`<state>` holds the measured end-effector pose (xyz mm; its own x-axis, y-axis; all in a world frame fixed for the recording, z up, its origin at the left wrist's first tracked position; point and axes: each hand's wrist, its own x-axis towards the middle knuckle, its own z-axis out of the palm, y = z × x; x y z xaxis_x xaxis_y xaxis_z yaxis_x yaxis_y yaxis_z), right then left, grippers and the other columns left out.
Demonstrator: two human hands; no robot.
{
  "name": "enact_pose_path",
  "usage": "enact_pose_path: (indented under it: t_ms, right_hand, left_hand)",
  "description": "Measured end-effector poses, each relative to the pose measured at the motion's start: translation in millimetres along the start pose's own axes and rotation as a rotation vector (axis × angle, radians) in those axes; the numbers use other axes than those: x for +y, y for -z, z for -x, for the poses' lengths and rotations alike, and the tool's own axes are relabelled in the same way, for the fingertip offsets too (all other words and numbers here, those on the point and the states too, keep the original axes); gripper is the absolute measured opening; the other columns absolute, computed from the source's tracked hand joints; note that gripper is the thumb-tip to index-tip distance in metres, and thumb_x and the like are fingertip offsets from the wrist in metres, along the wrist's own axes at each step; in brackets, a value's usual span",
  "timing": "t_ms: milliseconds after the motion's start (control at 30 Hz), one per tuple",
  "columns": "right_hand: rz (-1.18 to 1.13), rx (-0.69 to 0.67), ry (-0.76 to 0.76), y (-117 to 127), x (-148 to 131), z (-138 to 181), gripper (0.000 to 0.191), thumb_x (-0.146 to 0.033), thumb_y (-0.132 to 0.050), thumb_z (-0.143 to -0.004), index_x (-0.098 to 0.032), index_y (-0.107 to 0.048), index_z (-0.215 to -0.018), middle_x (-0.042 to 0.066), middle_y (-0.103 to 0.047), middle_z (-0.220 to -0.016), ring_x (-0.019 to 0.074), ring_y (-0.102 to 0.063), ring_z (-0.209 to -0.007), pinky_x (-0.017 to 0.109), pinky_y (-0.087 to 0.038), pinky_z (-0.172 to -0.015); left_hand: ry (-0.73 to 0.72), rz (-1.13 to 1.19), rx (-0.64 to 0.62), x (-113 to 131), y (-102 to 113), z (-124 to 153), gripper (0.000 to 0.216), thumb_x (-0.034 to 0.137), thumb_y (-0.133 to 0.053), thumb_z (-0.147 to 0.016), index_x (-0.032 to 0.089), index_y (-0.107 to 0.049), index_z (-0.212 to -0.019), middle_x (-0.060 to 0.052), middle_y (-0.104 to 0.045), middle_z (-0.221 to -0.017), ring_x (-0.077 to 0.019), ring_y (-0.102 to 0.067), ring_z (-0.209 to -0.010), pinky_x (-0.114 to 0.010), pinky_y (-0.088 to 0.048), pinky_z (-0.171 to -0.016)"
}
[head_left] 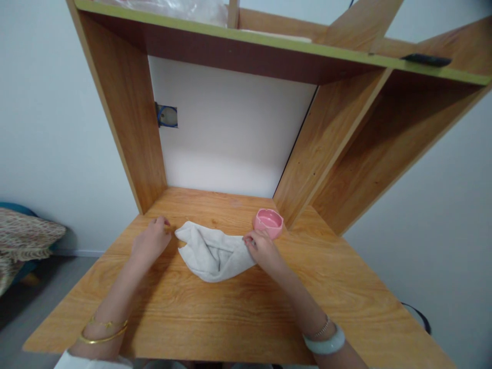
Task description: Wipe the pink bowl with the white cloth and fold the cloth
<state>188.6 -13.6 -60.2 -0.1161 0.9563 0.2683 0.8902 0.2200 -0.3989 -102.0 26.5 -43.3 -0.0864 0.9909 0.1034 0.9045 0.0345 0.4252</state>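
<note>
A crumpled whitish cloth [219,256] lies on the wooden desktop, with folds in its middle and a ragged left end. At its upper right corner my right hand [263,250] pinches the edge between thumb and fingers. My left hand [151,238] is just left of the cloth, apart from it. Its fingers are bent and slightly parted, and nothing shows in them. Close behind my right hand stands a pink faceted bowl [269,219], which looks empty inside.
The wooden desktop [215,323] runs back to a white panel [234,128] with an open socket box [167,116]. Wooden uprights flank it, and a shelf [230,48] crosses above, bearing clear plastic and a dark object [427,60]. A patterned throw [28,233] lies at far left.
</note>
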Motion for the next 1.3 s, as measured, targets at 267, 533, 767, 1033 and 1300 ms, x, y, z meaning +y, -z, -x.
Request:
enact_pose_path:
  t_ms: [267, 533, 767, 1033, 1300]
  right_hand:
    - [-0.163, -0.101, -0.089, -12.6, 6.0, 3.0, 0.029, -0.011, -0.054, -0.069, -0.014, -0.061, -0.097, 0.006, -0.061, -0.088, 0.0164, -0.053, -0.083, 0.028, -0.040, -0.076]
    - [-0.400, -0.159, -0.249, 5.7, 9.1, 30.8, 0.031, -0.014, -0.057, -0.063, -0.014, -0.065, -0.093, -0.004, -0.049, -0.060, 0.0103, -0.045, -0.054, 0.021, -0.036, -0.052]
    - [-0.373, -0.242, -0.298, 41.5, 8.4, 75.5, 0.015, -0.017, -0.054, -0.061, -0.020, -0.067, -0.069, -0.004, -0.048, -0.052, 0.0112, -0.042, -0.051, 0.022, -0.031, -0.047]
    - [-0.265, -0.235, -0.164, 71.6, 5.0, 104.6, 0.016, -0.013, -0.050, -0.056, -0.024, -0.061, -0.060, 0.000, -0.059, -0.065, 0.0155, -0.050, -0.064, 0.025, -0.038, -0.059]
    - [-0.344, -0.121, -0.168, 97.2, -2.5, 54.2, 0.011, -0.027, -0.054, -0.065, -0.019, -0.061, -0.066, -0.003, -0.048, -0.054, 0.0109, -0.041, -0.052, 0.022, -0.031, -0.049]
  left_hand:
    - [-0.424, 0.260, -0.310, -9.1, -17.7, 29.8, 0.033, 0.008, -0.042, -0.060, 0.020, -0.057, -0.087, -0.005, -0.061, -0.101, -0.0202, -0.055, -0.093, -0.032, -0.039, -0.085]
    - [-0.387, 0.202, -0.281, -18.2, -16.7, 42.6, 0.016, 0.024, -0.041, -0.074, 0.019, -0.056, -0.073, -0.006, -0.059, -0.082, -0.0188, -0.056, -0.074, -0.030, -0.042, -0.070]
    - [-0.387, 0.162, -0.361, -34.0, 15.9, 79.3, 0.017, 0.028, -0.041, -0.076, 0.021, -0.056, -0.073, -0.004, -0.059, -0.080, -0.0173, -0.056, -0.071, -0.026, -0.040, -0.067]
    - [-0.403, 0.228, -0.446, -18.8, 50.6, 118.2, 0.011, 0.031, -0.050, -0.069, 0.027, -0.059, -0.075, -0.001, -0.063, -0.077, -0.0182, -0.057, -0.067, -0.024, -0.042, -0.063]
    - [-0.356, 0.161, -0.193, 13.3, 76.8, 74.5, 0.022, 0.040, -0.047, -0.067, 0.024, -0.059, -0.076, 0.000, -0.060, -0.069, -0.0142, -0.048, -0.050, -0.025, -0.038, -0.053]
